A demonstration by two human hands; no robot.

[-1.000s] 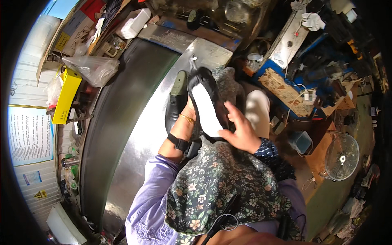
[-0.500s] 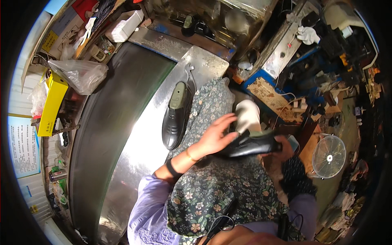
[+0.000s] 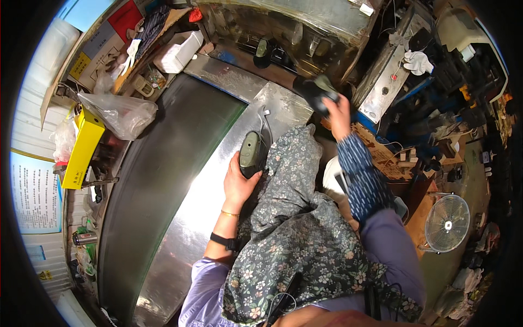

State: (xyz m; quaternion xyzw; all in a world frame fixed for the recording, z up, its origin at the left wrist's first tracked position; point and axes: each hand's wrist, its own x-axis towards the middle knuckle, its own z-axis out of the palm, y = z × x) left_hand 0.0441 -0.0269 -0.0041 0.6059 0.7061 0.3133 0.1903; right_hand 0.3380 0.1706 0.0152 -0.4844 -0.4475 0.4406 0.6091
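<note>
My left hand (image 3: 239, 184) is curling, half-open, around the near end of a black shoe (image 3: 262, 154), fingers on its left side and thumb across the front; the grip is probably steadying the shoe, whose green last (image 3: 250, 149) is facing upward and keeping the upper in shape. The shoe is sitting over the metal bench (image 3: 185, 212), just left of my lap; whether its sole is touching the metal, I cannot tell. My right hand (image 3: 340, 115) is clasping a second black shoe (image 3: 311, 94), also on a last, above the bench's far right corner. Blur is hiding the exact finger placement, but the hand is evidently wrapping one end, perhaps because a narrow end is suiting a one-handed hold. A floral apron (image 3: 294, 261) is covering my lap, presumably shielding my clothes. Beyond the left shoe, a slender metal hook (image 3: 266, 113) is lying near the bench's far end. A dark conveyor belt (image 3: 163, 163) is running along the bench's left side. Farther out, a third lasted shoe (image 3: 262, 54) is resting beyond the bench, and a fan (image 3: 448, 224) is standing at right.
</note>
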